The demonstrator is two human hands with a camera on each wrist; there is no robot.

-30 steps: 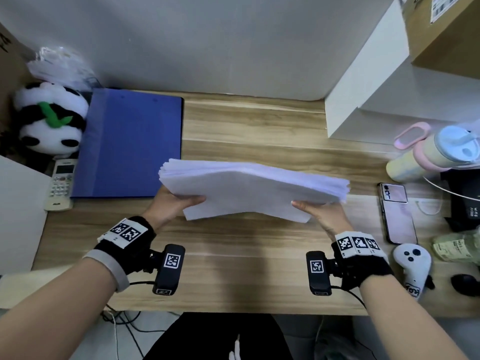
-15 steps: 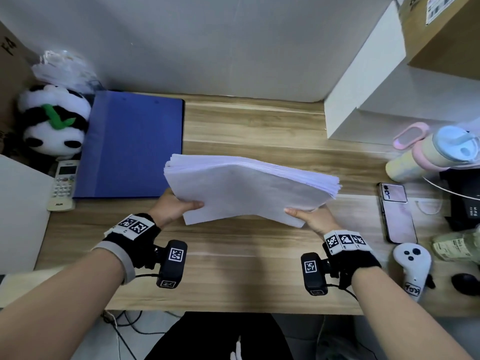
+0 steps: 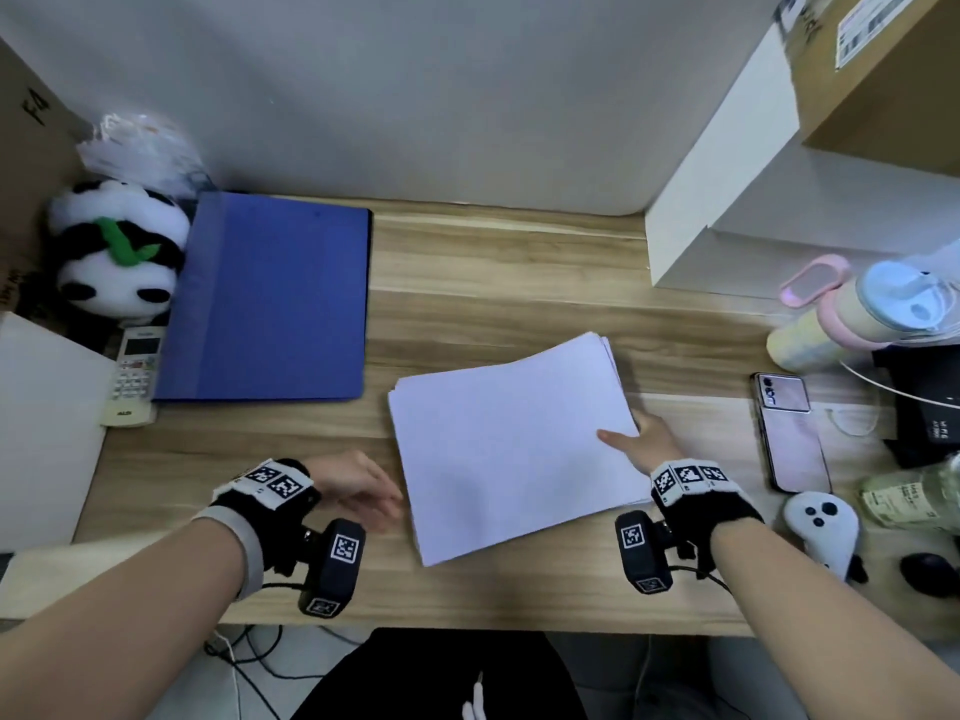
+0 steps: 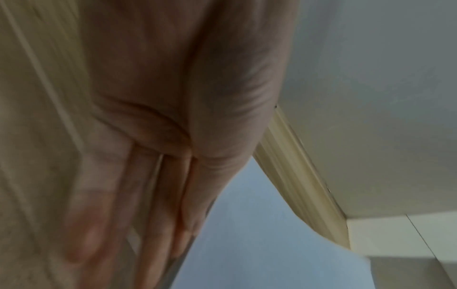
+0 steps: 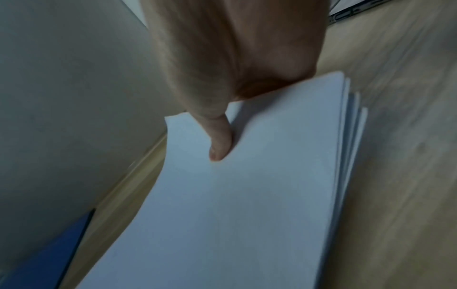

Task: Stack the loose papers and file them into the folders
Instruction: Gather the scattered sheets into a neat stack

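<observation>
A stack of white papers point(image 3: 511, 449) lies flat on the wooden desk point(image 3: 493, 283), slightly fanned at its far right corner. My right hand point(image 3: 641, 441) pinches the stack's right edge, thumb on top point(image 5: 219, 144) and fingers hidden beneath the papers point(image 5: 247, 195). My left hand point(image 3: 358, 485) hovers just left of the stack with fingers straight and holds nothing; its fingers point(image 4: 158, 205) appear blurred beside the paper edge point(image 4: 259, 244). A closed blue folder point(image 3: 270, 298) lies at the back left of the desk, its corner point(image 5: 47, 260) also showing in the right wrist view.
A panda plush point(image 3: 119, 257) and a remote point(image 3: 135, 374) sit left of the folder. A white box point(image 3: 727, 189) stands at the back right. A phone point(image 3: 789, 431), a bottle point(image 3: 852, 309), a white controller point(image 3: 823, 527) and cables crowd the right side.
The stack, held raised by both hands, has come down flat on the desk further right. My left hand has let go and drawn back; my right hand keeps its pinch.
</observation>
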